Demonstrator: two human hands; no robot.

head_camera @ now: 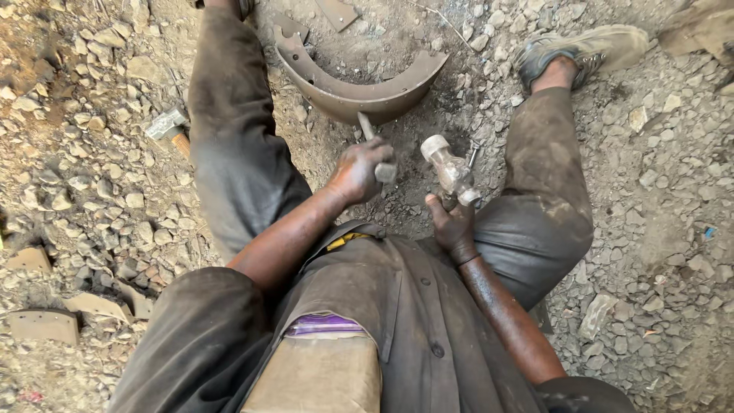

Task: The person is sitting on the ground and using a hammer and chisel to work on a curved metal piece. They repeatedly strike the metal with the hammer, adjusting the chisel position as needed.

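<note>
Curved brake shoe (359, 88) lies on the gravel ground (650, 153) between the person's spread legs, hollow side facing up toward the far edge of view. Its lining looks already off on the visible face; whether any rivets remain cannot be told from here, so I judge the work mid-way, with striking not finished. Left hand (358, 170) is fisted around a chisel (375, 145), whose tip touches the shoe's near rim, the bar tilted slightly back toward the body. Right hand (453, 226) is clamped on the handle of a hammer (449, 170), head raised and apart from the chisel's top, wrist cocked, forearm drawn in close to the torso. A second hammer (168, 126) lies well apart on the stones, and loose flat lining pieces (44, 325) lie near the left knee.
</note>
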